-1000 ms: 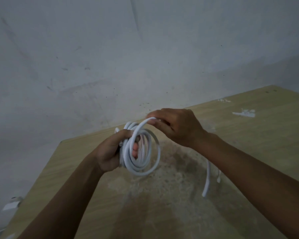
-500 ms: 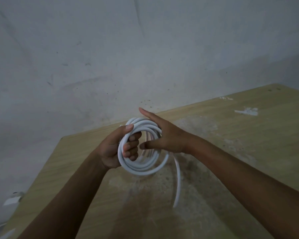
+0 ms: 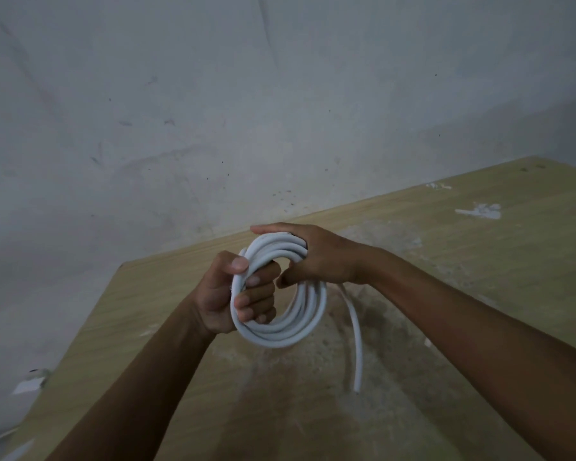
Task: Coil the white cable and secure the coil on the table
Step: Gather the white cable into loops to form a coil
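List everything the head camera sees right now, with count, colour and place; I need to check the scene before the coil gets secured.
white cable: one, white, coiled in several loops held above the table between both hands
loose tail: one, white, hanging from the coil's right side down toward the table
table: one, light wood with a pale worn patch in the middle, filling the lower frame
paint marks: a few, white, on the far right of the table
wall: one, grey, scuffed, behind the table
white object: one, too blurred to identify, beyond the table's left edge
left hand: one, fingers wrapped through the coil's left side
right hand: one, cupped over the coil's upper right
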### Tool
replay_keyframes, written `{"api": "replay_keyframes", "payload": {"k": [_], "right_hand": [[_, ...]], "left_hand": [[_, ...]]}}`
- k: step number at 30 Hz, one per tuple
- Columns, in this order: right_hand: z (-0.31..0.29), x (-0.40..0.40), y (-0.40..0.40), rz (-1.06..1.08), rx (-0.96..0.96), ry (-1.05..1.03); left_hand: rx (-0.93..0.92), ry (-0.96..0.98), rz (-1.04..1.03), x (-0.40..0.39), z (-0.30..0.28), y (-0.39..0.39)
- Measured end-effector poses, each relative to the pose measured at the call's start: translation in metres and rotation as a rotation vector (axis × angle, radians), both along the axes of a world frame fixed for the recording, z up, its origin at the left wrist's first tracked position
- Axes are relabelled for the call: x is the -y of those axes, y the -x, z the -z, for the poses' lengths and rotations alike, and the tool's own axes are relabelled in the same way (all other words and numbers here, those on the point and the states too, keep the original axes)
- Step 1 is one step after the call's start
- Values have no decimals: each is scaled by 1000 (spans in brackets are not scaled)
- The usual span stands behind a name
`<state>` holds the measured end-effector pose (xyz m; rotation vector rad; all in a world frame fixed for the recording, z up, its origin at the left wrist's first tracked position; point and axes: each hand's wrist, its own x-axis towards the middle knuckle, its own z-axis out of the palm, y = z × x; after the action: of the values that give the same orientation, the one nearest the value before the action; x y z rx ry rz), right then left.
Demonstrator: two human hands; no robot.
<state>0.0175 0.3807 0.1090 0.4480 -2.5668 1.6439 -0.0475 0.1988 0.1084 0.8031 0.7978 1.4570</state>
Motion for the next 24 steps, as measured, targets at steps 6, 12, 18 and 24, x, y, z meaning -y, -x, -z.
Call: {"api": "replay_keyframes", "payload": {"k": [6,12,18,24], "right_hand": [[1,-2,1,-51,117,38],[1,-7,-2,-76,111,-72],[8,-5,2,75,-165,-257],[1,-4,3,130,-285,-413]], "left_hand": [[33,-5,2,-1,8,-5],[60,16,25,-2,15,-8],[-154,82,-29,3,13,-2],[-290,142,17,19,8,16]]}}
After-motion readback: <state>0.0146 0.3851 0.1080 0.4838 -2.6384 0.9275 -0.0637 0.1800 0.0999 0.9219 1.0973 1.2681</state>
